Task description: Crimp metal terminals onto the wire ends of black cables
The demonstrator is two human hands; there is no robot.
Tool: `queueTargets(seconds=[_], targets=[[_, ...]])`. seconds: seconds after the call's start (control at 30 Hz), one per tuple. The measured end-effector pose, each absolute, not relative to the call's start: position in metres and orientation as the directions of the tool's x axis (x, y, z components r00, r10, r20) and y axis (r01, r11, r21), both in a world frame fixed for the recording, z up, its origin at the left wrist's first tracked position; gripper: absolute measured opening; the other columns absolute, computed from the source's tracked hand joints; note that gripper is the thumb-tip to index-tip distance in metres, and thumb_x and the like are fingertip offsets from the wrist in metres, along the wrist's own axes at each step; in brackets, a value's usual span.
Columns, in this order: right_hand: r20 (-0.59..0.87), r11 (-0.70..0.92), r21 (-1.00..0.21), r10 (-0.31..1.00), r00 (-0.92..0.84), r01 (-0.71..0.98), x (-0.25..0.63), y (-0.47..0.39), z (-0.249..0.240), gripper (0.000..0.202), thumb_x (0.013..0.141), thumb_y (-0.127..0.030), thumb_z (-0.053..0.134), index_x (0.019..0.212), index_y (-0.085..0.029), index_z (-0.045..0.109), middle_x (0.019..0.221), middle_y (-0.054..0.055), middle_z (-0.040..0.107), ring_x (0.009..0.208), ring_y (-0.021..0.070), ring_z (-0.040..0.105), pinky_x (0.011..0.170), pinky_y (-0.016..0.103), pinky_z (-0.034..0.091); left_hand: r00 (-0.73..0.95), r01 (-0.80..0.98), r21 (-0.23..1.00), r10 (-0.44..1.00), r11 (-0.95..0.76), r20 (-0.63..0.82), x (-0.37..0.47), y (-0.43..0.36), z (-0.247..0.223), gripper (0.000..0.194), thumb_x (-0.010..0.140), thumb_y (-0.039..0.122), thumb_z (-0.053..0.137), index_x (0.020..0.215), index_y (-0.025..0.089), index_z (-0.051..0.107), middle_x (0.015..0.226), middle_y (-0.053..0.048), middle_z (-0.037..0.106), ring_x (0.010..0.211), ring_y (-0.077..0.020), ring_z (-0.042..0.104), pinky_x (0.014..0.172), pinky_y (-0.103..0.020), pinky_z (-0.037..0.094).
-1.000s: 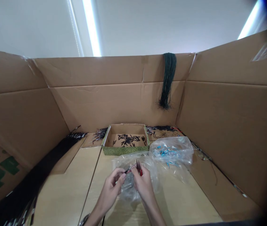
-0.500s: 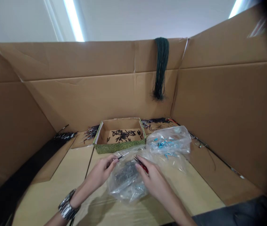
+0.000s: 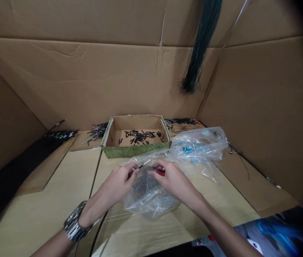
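My left hand [image 3: 121, 180] pinches the end of a thin black cable [image 3: 140, 166], whose pale tip points right, toward my other hand. A black length [image 3: 98, 232] runs from below my left wrist to the bottom edge. My right hand [image 3: 171, 175] is closed around a small red-handled pair of pliers [image 3: 159, 171]; fingers mostly hide its jaws. Between and below both hands lies a clear plastic bag [image 3: 151, 200] with many small grey metal pieces in it. The cable tip and the tool are a short gap apart.
A green-patterned open box [image 3: 138, 150] holds short black pieces. Right of it lies a clear bag [image 3: 210, 142] with blue parts. Black cables [image 3: 34, 157] lie at the left. Dark green strands [image 3: 199, 53] hang on the cardboard wall [image 3: 100, 78].
The view has tipped downward, so things sit higher in it. My right hand has turned and come closer to my left, bringing the pliers nearer the cable tip.
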State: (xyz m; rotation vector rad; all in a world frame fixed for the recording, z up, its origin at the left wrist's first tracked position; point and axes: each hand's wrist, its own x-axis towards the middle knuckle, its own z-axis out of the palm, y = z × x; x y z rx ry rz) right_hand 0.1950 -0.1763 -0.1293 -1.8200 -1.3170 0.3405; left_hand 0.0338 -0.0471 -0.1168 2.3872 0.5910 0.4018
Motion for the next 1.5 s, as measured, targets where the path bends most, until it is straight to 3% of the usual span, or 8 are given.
queueTargets(seconds=[0.37,0.73,1.13,1.23,1.5], targets=[[0.121,-0.214,-0.704,0.903,0.411,0.677,0.192,-0.170,-0.120,0.012,0.087,-0.030,0.064,0.085,-0.019,0.068,0.081,0.006,0.071,0.077,0.0200,0.065,0.067,0.029,0.043,0.870,0.372,0.611,0.492,-0.699,0.033,0.034,-0.046,-0.117,0.026,0.098,0.025,0.043,0.094,0.017,0.067,0.085,-0.004,0.070,0.076,-0.0185,0.061,0.067,-0.029,0.036],[0.171,-0.210,-0.610,0.907,0.386,0.764,0.189,-0.164,-0.128,0.012,0.088,-0.030,0.059,0.084,-0.019,0.059,0.076,0.005,0.063,0.068,0.0165,0.055,0.060,0.029,0.036,0.879,0.389,0.547,0.476,-0.742,0.022,0.034,-0.055,-0.116,0.025,0.100,0.026,0.042,0.093,0.019,0.064,0.083,-0.001,0.069,0.076,-0.0176,0.061,0.069,-0.031,0.036],[0.126,-0.254,-0.538,0.919,0.374,0.804,0.181,-0.166,-0.118,0.012,0.090,-0.027,0.054,0.084,-0.017,0.058,0.076,0.007,0.059,0.071,0.0181,0.053,0.058,0.029,0.031,0.893,0.376,0.482,0.448,-0.791,0.039,0.031,-0.055,-0.119,0.024,0.100,0.027,0.041,0.089,0.021,0.061,0.074,0.000,0.066,0.069,-0.0184,0.062,0.064,-0.030,0.034],[0.128,-0.241,-0.538,0.924,0.361,0.808,0.182,-0.164,-0.121,0.013,0.090,-0.026,0.051,0.084,-0.017,0.058,0.078,0.007,0.057,0.066,0.0167,0.049,0.057,0.029,0.030,0.884,0.400,0.465,0.466,-0.790,0.031,0.031,-0.055,-0.121,0.025,0.101,0.028,0.040,0.091,0.020,0.061,0.074,-0.001,0.066,0.070,-0.0197,0.063,0.064,-0.031,0.034],[0.118,-0.229,-0.635,0.915,0.386,0.737,0.190,-0.166,-0.127,0.013,0.089,-0.030,0.059,0.089,-0.018,0.062,0.086,0.007,0.065,0.078,0.0180,0.058,0.066,0.028,0.040,0.883,0.387,0.499,0.467,-0.775,0.040,0.031,-0.062,-0.116,0.026,0.102,0.029,0.041,0.091,0.020,0.063,0.072,0.000,0.066,0.065,-0.0173,0.061,0.063,-0.030,0.033]])
